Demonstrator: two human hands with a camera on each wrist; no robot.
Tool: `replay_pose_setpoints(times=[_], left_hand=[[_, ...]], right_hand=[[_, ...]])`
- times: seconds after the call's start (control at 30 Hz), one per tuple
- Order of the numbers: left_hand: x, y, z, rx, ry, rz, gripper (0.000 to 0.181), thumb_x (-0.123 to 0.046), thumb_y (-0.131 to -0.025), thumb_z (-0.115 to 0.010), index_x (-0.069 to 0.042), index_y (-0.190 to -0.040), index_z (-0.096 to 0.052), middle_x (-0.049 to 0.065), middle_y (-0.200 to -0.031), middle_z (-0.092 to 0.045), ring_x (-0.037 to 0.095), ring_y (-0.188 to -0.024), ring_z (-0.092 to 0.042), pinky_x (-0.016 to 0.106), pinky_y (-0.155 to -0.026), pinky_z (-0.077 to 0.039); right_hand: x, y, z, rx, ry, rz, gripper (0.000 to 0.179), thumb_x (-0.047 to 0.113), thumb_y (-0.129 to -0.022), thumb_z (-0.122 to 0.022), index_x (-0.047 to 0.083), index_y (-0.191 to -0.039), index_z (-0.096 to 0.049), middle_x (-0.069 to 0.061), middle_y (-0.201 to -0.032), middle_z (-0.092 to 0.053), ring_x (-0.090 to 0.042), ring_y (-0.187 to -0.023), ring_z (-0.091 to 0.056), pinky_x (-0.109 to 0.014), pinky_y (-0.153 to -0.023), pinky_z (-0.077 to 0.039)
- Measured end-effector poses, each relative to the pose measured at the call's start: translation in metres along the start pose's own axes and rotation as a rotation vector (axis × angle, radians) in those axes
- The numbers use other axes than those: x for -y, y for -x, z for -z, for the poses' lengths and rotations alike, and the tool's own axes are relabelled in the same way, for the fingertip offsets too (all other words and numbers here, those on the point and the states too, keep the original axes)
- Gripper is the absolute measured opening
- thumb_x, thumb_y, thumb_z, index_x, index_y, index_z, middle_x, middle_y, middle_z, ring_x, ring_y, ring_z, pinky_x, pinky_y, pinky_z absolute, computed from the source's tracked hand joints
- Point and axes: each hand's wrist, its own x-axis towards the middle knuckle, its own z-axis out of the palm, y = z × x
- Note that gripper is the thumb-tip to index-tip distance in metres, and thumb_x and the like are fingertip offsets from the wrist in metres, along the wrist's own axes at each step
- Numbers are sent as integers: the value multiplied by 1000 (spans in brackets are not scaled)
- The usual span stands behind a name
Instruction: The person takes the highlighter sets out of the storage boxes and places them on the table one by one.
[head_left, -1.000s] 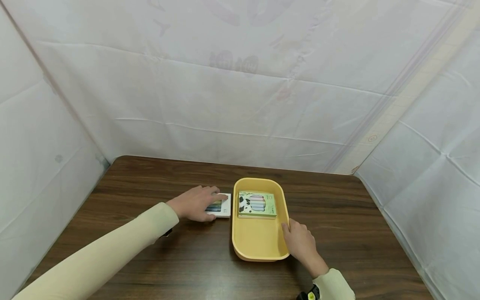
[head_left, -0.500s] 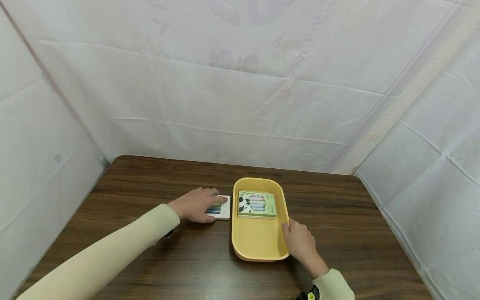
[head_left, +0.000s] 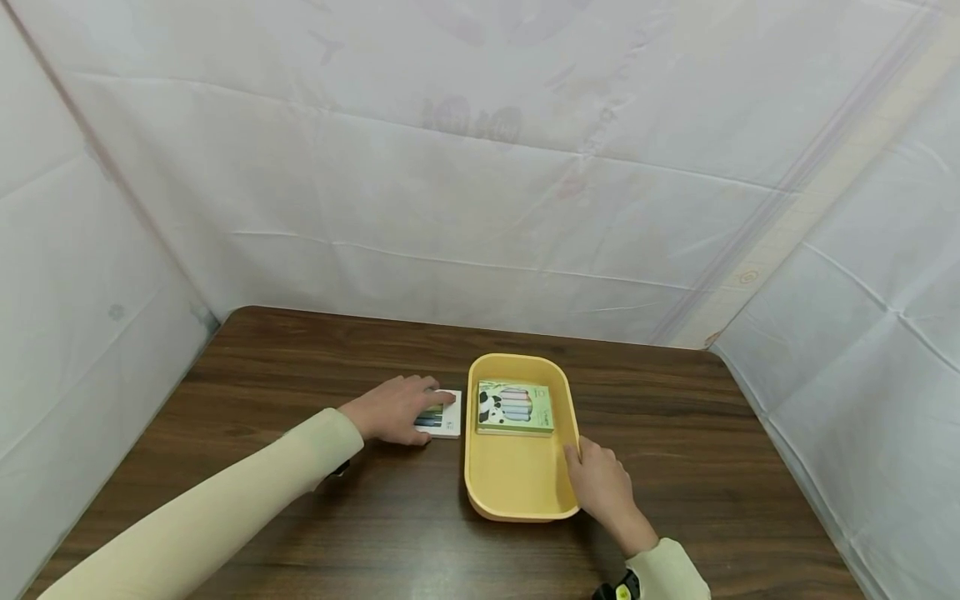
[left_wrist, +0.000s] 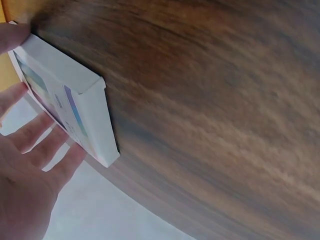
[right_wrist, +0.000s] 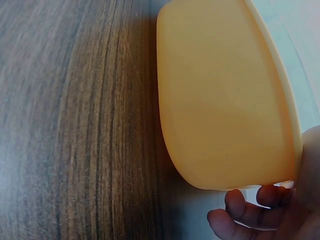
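Observation:
A flat white box (head_left: 450, 421) with coloured strips printed on its face lies on the table, left of a yellow plastic bin (head_left: 521, 483). My left hand (head_left: 386, 410) reaches over this box and grips it across its width. In the left wrist view, the thumb sits at one long side of the white box (left_wrist: 70, 107) and the fingers at the opposite side. A green marker box (head_left: 528, 410) with a panda picture lies in the far half of the bin. My right hand (head_left: 602, 486) holds the bin's right rim, thumb over the edge and fingers outside.
The dark wood-grain table (head_left: 315, 358) has rounded far corners. White cloth walls (head_left: 480, 208) rise behind it and on both sides. A watch-like band (head_left: 622, 590) shows at the right wrist.
The white box and my left hand have shifted very slightly toward the near edge. The bin, the marker box in it and my right hand stay in place.

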Motion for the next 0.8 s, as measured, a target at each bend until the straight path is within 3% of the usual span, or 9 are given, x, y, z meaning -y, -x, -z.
replay_pose_setpoints(times=[0.47, 0.8], left_hand=[[-1, -3, -1, 9, 4, 35, 62, -37, -85, -68, -27, -143, -47, 12, -146, -46, 30, -133, -46, 55, -107, -38], [-6, 2, -2, -55, -51, -17, 58, -37, -89, -65, -23, -143, -48, 10, -145, -46, 28, -133, -46, 57, -105, -39]], right_hand=[[1, -3, 1, 3, -2, -1, 32, 27, -101, -43, 12, -74, -50, -3, -59, -48, -15, -50, -47, -30, -46, -33], [2, -5, 1, 6, -5, -1, 31, 27, -101, -43, 11, -76, -52, -3, -60, -48, -15, -50, -47, -30, -46, -33]])
